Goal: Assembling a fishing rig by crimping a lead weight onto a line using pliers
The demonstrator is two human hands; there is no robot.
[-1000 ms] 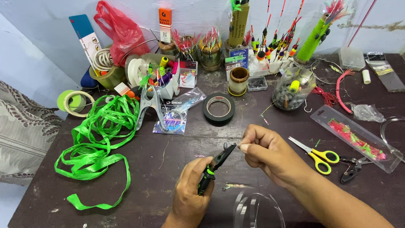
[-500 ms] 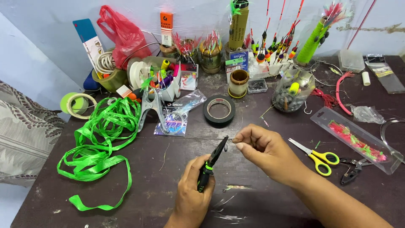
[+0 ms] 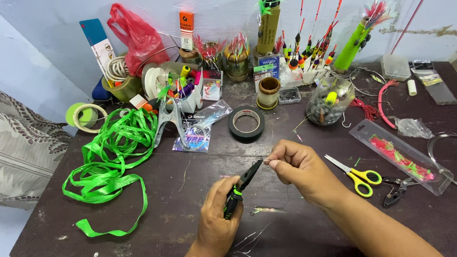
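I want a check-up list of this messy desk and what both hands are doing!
Surface: dark table, scuffed, with small scraps.
Job's things: black pliers with green-trimmed handles, tips meeting a tiny piece pinched in the other hand; what it is cannot be told.
Clutter: green ribbon, black tape roll, yellow scissors, glass jar, red bag, clear packet, fishing floats.
Grips: left hand closed on the pliers' handles; right hand pinching the piece.
Cables: coiled cord in a tub at the back left.
Surroundings: pale blue wall; patterned cloth on the left.
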